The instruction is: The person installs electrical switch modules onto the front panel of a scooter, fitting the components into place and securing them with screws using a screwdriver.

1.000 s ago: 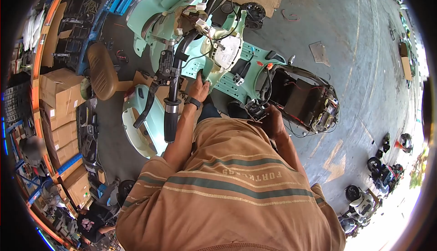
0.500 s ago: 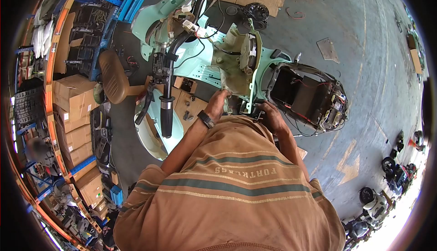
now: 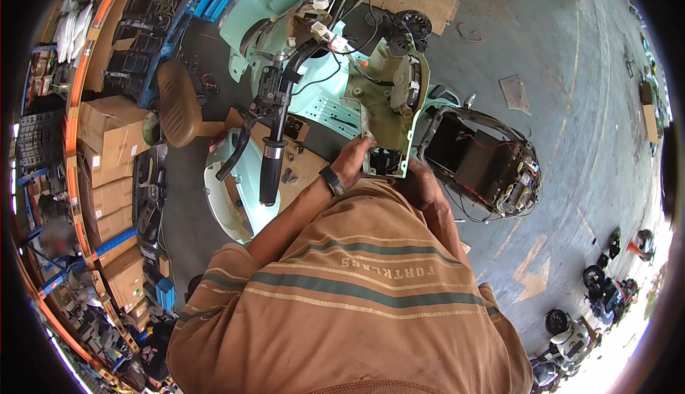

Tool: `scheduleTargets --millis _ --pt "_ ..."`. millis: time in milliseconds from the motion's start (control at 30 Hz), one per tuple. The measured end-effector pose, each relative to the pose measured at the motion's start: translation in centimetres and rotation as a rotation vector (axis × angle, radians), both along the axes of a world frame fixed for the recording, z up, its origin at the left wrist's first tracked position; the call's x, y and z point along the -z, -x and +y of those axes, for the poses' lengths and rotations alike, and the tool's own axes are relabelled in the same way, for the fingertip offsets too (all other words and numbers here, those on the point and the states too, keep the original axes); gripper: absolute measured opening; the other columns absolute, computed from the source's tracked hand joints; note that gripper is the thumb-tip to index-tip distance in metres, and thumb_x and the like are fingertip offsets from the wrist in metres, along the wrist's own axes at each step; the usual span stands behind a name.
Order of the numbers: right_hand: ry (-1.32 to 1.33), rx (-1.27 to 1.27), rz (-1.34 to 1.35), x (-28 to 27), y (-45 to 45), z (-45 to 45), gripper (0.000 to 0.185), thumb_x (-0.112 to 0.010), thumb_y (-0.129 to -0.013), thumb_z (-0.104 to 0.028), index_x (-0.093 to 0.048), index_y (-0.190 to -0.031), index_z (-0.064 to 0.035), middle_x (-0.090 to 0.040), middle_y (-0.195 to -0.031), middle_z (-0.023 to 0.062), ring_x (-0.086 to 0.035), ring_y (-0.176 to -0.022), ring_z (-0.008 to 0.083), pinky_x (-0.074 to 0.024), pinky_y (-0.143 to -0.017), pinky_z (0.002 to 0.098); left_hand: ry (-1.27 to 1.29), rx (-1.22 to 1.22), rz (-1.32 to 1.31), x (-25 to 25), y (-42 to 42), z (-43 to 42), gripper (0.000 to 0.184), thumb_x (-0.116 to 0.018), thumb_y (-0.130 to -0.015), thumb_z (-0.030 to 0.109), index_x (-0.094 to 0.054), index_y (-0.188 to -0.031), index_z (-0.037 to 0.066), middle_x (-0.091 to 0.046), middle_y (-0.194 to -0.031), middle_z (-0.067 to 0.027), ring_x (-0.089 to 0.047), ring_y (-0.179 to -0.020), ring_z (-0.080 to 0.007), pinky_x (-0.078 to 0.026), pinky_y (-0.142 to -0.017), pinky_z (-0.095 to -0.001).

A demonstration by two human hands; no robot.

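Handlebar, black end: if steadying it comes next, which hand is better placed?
The left hand, probably: it is nearer the handlebar's black end, while the right hand is across the green panel. But the left holds the panel's edge, so might first need freeing.

Pale green panel (image 3: 384,119), brown green-striped shirt (image 3: 357,301)

Over the cardboard's (image 3: 312,164) far edge, a hand fits between handlebar grip (image 3: 270,176) and left hand (image 3: 349,162); rear scooter section (image 3: 479,155) blocks rightward.
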State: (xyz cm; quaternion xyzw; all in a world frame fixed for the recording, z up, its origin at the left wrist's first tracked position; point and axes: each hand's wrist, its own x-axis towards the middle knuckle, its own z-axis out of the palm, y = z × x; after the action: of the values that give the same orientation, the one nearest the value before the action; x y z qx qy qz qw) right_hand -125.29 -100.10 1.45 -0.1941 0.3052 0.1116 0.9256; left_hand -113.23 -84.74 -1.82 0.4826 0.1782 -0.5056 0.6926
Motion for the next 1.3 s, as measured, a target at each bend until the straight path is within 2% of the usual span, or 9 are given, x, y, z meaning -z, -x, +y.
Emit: scheduleTargets --millis 67,100,233,433,667,767,833,1000,1300 --pt "-0.056 0.050 0.054 0.0 0.0 0.4 0.038 -0.055 -0.098 -0.016 -0.051 -0.130 0.0017 -0.065 -0.113 0.0108 -0.063 -0.099 0.0256 -0.0517 -0.089 0.0393 -0.006 0.063 -0.163 -0.3 0.2 0.3 0.030 -0.048 -0.097 0.025 -0.056 -0.113 0.002 -0.059 -0.110 -0.0104 -0.062 -0.102 -0.0222 -0.056 -0.086 -0.0403" --pt "0.246 -0.070 0.007 0.9 0.3 0.5 0.042 -0.061 -0.092 -0.011 -0.051 -0.131 0.0021 -0.065 -0.114 0.0114 -0.064 -0.100 0.0249 -0.0517 -0.090 0.0375 -0.013 0.137 -0.331 -0.5 0.3 0.4 0.030 -0.048 -0.097 0.025 -0.056 -0.114 0.001 -0.058 -0.110 -0.0107 -0.062 -0.102 -0.0222 -0.057 -0.084 -0.0404" --pt "0.891 -0.308 0.010 3.1 1.0 1.3 0.056 -0.073 -0.077 0.001 -0.052 -0.129 0.0033 -0.066 -0.117 0.0137 -0.064 -0.104 0.0208 -0.0506 -0.092 0.0328 0.010 -0.003 0.008 -1.2 -0.2 0.7 0.031 -0.049 -0.096 0.026 -0.056 -0.113 0.001 -0.058 -0.112 -0.0110 -0.062 -0.103 -0.0214 -0.057 -0.085 -0.0388" --pt "1.320 -0.499 -0.033 -3.5 -0.6 1.7 0.046 -0.068 -0.087 -0.011 -0.052 -0.128 0.0034 -0.065 -0.118 0.0156 -0.063 -0.105 0.0216 -0.0509 -0.092 0.0337 0.032 0.042 0.038 -0.7 -0.9 0.6 0.032 -0.045 -0.097 0.025 -0.057 -0.114 0.001 -0.062 -0.108 -0.0102 -0.066 -0.095 -0.0226 -0.059 -0.078 -0.0384" --pt "1.267 -0.319 -0.030 -1.9 0.0 2.1 0.052 -0.073 -0.077 -0.004 -0.053 -0.126 -0.0001 -0.066 -0.112 0.0172 -0.064 -0.100 0.0284 -0.0506 -0.087 0.0373 0.093 0.066 0.139 -2.1 -1.7 0.4 0.030 -0.045 -0.096 0.023 -0.056 -0.115 0.003 -0.062 -0.107 -0.0099 -0.067 -0.095 -0.0279 -0.060 -0.075 -0.0470" --pt "0.428 -0.027 0.066 -1.4 0.6 2.2 0.061 -0.074 -0.079 -0.009 -0.047 -0.133 -0.0026 -0.062 -0.121 0.0159 -0.062 -0.104 0.0307 -0.0500 -0.091 0.0411 0.062 0.094 0.118 -3.0 -1.7 0.2 0.032 -0.047 -0.096 0.027 -0.054 -0.117 0.004 -0.059 -0.112 -0.0091 -0.063 -0.103 -0.0275 -0.058 -0.074 -0.0492" --pt "0.085 0.110 0.110 -0.7 1.6 2.1 0.070 -0.070 -0.089 -0.033 -0.037 -0.139 0.0032 -0.054 -0.128 0.0191 -0.060 -0.107 0.0306 -0.0491 -0.091 0.0435 0.004 0.103 0.079 -3.2 -1.8 0.0 0.034 -0.047 -0.096 0.029 -0.053 -0.119 0.005 -0.057 -0.116 -0.0083 -0.060 -0.109 -0.0267 -0.057 -0.073 -0.0495" --pt "0.204 0.013 0.092 0.0 3.4 1.1 0.094 -0.085 -0.070 -0.019 -0.032 -0.143 0.0062 -0.055 -0.123 0.0171 -0.060 -0.100 0.0263 -0.0496 -0.085 0.0370 -0.019 0.154 0.025 -3.8 -1.9 0.1 0.035 -0.048 -0.096 0.033 -0.051 -0.122 0.010 -0.049 -0.127 -0.0039 -0.046 -0.126 -0.0243 -0.052 -0.071 -0.0448" --pt "0.285 0.031 0.065 1.6 3.0 -1.0 0.038 -0.054 -0.093 -0.031 -0.055 -0.120 -0.0033 -0.062 -0.110 0.0077 -0.060 -0.097 0.0198 -0.0498 -0.091 0.0383 0.004 0.082 0.065 0.5 -2.1 0.5 0.028 -0.050 -0.095 0.029 -0.055 -0.111 0.007 -0.062 -0.101 -0.0068 -0.064 -0.093 -0.0200 -0.055 -0.071 -0.0403"
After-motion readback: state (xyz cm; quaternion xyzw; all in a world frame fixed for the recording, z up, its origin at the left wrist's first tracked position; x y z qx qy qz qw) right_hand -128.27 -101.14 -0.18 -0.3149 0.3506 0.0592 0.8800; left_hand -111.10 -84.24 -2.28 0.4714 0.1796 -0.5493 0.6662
